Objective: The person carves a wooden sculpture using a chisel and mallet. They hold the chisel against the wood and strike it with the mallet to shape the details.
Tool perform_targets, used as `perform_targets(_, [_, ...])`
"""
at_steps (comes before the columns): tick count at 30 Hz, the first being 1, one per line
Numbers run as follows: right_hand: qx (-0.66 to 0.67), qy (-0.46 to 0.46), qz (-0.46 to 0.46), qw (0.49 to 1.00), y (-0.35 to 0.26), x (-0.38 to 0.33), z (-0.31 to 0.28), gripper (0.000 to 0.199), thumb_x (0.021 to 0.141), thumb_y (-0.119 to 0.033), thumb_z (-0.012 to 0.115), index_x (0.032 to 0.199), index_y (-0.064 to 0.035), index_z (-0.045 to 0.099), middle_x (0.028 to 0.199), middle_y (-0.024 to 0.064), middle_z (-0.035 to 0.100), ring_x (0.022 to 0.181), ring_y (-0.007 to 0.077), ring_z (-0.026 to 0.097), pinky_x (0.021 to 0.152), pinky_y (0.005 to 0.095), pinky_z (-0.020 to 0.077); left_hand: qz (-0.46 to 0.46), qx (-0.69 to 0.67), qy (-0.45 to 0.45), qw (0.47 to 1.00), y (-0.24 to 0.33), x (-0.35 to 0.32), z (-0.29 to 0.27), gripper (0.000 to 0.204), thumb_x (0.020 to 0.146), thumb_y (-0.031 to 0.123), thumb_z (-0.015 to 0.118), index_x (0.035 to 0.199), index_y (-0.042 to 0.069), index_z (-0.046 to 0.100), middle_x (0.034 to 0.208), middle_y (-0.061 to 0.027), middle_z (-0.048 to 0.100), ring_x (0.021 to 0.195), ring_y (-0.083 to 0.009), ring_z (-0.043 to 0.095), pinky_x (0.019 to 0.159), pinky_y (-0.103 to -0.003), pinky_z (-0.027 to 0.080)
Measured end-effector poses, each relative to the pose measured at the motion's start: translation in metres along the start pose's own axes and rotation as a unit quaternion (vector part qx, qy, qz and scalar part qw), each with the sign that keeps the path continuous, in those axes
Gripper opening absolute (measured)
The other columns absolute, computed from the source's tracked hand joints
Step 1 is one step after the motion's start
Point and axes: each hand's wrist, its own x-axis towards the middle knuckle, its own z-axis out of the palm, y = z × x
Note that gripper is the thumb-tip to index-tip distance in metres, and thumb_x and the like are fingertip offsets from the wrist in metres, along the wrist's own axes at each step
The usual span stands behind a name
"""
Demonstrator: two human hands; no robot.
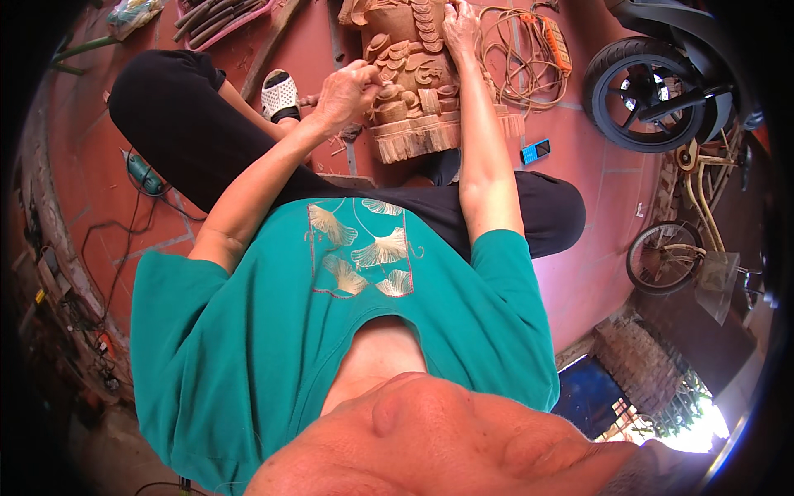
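A brown wood carving (416, 73), covered in coin-like discs and rounded relief, stands on the floor between my legs. Its fringed base (416, 139) is the part closest to me. My left hand (349, 95) is closed in a pinch against the carving's left side. Whatever small thing it may hold there, with a pale spot at the fingertips, is too small to name. Higher up on the right side, my right hand (461, 35) grips the carving's edge with bent fingers, some of them cut off by the top of the picture.
Right of the carving lie a coiled cord with an orange power strip (557, 45) and a blue phone (536, 151). A motorbike wheel (645, 93) and a bicycle (668, 256) stand farther right. A green power tool (144, 172) and a pink basket of dark sticks (219, 21) lie left.
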Motion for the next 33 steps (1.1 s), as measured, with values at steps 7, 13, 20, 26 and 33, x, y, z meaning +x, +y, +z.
perform_targets(7, [-0.004, -0.008, 0.029, 1.000, -0.005, -0.005, -0.007, 0.023, 0.093, -0.020, 0.055, 0.109, -0.0057, 0.064, 0.101, 0.0220, 0.067, 0.098, 0.0394, 0.063, 0.084, 0.0441, 0.0491, 0.031, 0.109, -0.073, 0.991, 0.006, -0.004, 0.007, 0.006, 0.080, 0.008, 0.064, 0.085, 0.006, 0.062, 0.093, -0.0108, 0.061, 0.083, -0.0322, 0.064, 0.069, -0.043, 0.052])
perform_targets(13, [-0.009, -0.008, 0.018, 1.000, -0.001, -0.007, -0.005, 0.023, 0.093, -0.019, 0.055, 0.109, -0.0061, 0.064, 0.101, 0.0225, 0.066, 0.096, 0.0409, 0.062, 0.084, 0.0453, 0.0489, -0.045, 0.058, -0.025, 0.997, -0.012, 0.003, -0.001, 0.008, 0.079, 0.011, 0.063, 0.082, 0.006, 0.068, 0.085, -0.0155, 0.064, 0.080, -0.0355, 0.065, 0.071, -0.047, 0.053])
perform_targets(20, [-0.013, 0.000, 0.015, 1.000, -0.002, -0.001, -0.002, 0.023, 0.093, -0.019, 0.056, 0.110, -0.0062, 0.064, 0.101, 0.0223, 0.067, 0.097, 0.0401, 0.063, 0.084, 0.0450, 0.0491, -0.046, -0.096, -0.043, 0.993, -0.012, 0.005, 0.008, 0.009, 0.078, 0.013, 0.069, 0.083, 0.006, 0.071, 0.081, -0.0148, 0.067, 0.077, -0.0312, 0.067, 0.068, -0.040, 0.052])
perform_targets(26, [-0.038, 0.048, -0.058, 0.996, 0.039, 0.005, 0.006, 0.022, 0.092, -0.017, 0.057, 0.110, -0.0062, 0.064, 0.101, 0.0224, 0.067, 0.097, 0.0400, 0.063, 0.083, 0.0454, 0.0495, -0.094, 0.044, -0.100, 0.989, -0.029, 0.001, 0.017, 0.008, 0.078, 0.013, 0.070, 0.083, 0.007, 0.073, 0.079, -0.0150, 0.070, 0.075, -0.0298, 0.069, 0.072, -0.043, 0.054])
perform_targets(33, [0.009, 0.027, -0.008, 1.000, 0.009, 0.001, 0.004, 0.020, 0.092, -0.017, 0.057, 0.107, -0.0067, 0.065, 0.097, 0.0220, 0.067, 0.093, 0.0406, 0.064, 0.080, 0.0447, 0.0506, -0.094, -0.130, -0.099, 0.982, -0.019, 0.016, 0.005, 0.012, 0.082, 0.014, 0.070, 0.090, 0.006, 0.073, 0.077, -0.0056, 0.068, 0.068, -0.0107, 0.061, 0.061, -0.030, 0.049])
